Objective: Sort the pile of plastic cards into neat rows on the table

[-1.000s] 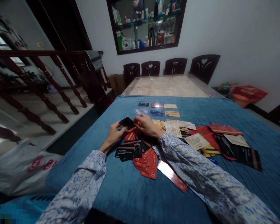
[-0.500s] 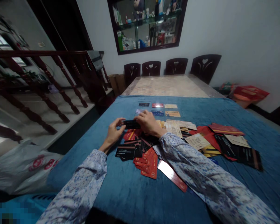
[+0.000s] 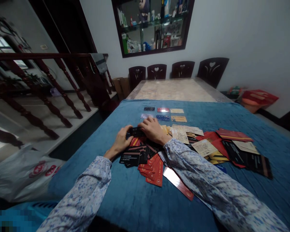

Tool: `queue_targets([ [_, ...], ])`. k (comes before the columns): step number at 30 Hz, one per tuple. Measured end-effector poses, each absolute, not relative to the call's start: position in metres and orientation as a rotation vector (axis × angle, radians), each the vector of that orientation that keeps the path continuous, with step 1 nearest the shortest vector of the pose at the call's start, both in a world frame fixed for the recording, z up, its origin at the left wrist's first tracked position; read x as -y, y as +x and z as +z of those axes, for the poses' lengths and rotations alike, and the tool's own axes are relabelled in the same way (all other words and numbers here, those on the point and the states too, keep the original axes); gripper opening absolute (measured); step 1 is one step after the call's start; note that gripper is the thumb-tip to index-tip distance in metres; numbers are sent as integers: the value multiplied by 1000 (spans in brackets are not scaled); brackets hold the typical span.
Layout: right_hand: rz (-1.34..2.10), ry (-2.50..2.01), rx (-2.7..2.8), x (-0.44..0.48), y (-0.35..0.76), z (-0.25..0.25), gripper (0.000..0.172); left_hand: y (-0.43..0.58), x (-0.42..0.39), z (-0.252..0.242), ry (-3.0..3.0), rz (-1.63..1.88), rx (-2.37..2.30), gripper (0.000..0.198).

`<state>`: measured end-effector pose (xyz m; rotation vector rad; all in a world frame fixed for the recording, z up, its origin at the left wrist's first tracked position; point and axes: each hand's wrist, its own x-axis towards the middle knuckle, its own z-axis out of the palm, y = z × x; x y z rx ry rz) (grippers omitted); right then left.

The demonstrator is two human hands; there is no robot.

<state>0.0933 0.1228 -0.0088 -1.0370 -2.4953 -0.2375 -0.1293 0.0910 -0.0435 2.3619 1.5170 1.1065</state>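
Observation:
Between my two hands is a black card point(image 3: 135, 131), possibly a small stack, held over the heap. My left hand point(image 3: 120, 140) grips its left end between thumb and fingers. From above, my right hand point(image 3: 152, 129) closes over its right end and hides that part. Just below lie fanned black cards point(image 3: 130, 155) with white print and a spread of red-orange cards point(image 3: 154, 170). Beyond my hands sit two short rows of single cards, among them a red card point(image 3: 163, 110), a blue card point(image 3: 162, 118) and a yellow-orange card point(image 3: 179, 119).
A mixed heap of cards, with a cream card point(image 3: 204, 147) on top and black cards point(image 3: 253, 161) at its edge, spreads to the right on the blue cloth point(image 3: 125, 199). Chairs point(image 3: 183, 69) stand behind the table. A white plastic bag point(image 3: 21, 174) is at the left.
Both hands have lowered slightly with the black card, and my left hand has moved right, closer to my right hand. The cards on the cloth look the same.

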Motion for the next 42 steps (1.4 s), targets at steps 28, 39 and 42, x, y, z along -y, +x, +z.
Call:
queue_targets([
  [28, -75, -1190, 2705, -117, 98, 9, 46, -142, -91, -33, 2379, 851, -1523, 57],
  [39, -83, -1234, 2753, -126, 102, 24, 46, -139, -113, -6, 2555, 526, -1531, 50],
  [42, -86, -1249, 2774, -132, 105, 33, 47, -132, -120, 5, 2599, 446, -1544, 46],
])
